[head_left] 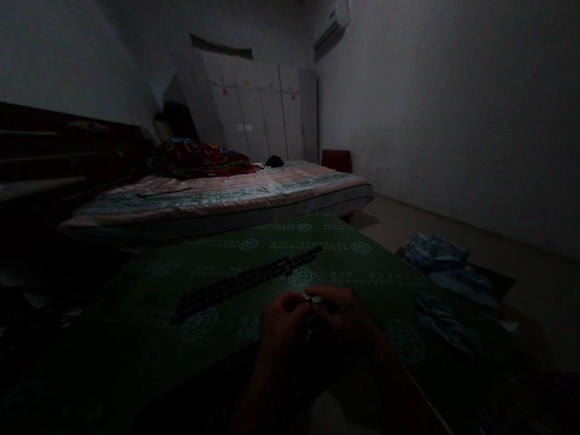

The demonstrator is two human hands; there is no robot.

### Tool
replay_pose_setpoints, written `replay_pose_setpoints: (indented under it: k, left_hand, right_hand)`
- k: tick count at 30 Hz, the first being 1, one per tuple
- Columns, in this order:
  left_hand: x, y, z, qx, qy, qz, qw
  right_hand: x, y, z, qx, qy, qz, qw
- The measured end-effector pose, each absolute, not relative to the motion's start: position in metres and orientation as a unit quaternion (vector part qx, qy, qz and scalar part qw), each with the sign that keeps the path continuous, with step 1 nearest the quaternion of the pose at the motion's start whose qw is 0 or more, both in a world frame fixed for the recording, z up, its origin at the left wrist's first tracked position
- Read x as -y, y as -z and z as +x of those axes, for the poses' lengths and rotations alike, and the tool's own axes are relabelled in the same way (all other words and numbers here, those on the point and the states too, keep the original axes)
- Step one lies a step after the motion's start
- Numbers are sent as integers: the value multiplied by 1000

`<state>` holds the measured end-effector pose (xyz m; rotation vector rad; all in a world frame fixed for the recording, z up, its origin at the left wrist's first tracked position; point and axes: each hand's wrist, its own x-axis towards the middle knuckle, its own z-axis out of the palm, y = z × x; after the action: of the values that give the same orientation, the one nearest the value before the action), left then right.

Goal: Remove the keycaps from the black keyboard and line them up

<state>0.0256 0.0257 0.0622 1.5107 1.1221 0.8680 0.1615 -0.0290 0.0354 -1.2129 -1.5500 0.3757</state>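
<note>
In dim light my left hand [283, 314] and my right hand [342, 311] meet near the front edge of a green printed board [357, 278]. Fingertips of both are pinched together around a small dark piece [310, 301], too dim to name. Beyond them, rows of small dark pieces [235, 284] lie lined up slantwise on the board, from lower left to upper right. What lies beneath my hands, near my lap, is lost in shadow.
A bed [226, 196] with a striped sheet stands past the board, a red patterned blanket [203, 158] heaped on it. Crumpled light-blue cloth [437, 254] lies to the right. Farther back are a pale wardrobe [258, 112] and a red box-like object [336, 160].
</note>
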Motion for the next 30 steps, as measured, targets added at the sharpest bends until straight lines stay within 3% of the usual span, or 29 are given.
replay_pose_setpoints:
  k: [16,25,30]
  left_hand:
    - [-3,-69,-2,-480,-387,586,526]
    - [17,-40,20,-475,-397,578,532]
    - [61,-14,28,-375,-254,761,465]
  right_hand:
    - [35,-60,141,763,-75,-551,330]
    - [29,-52,192,705,-112,-608,348]
    - [-25,-22,253,646,-45,-696,312]
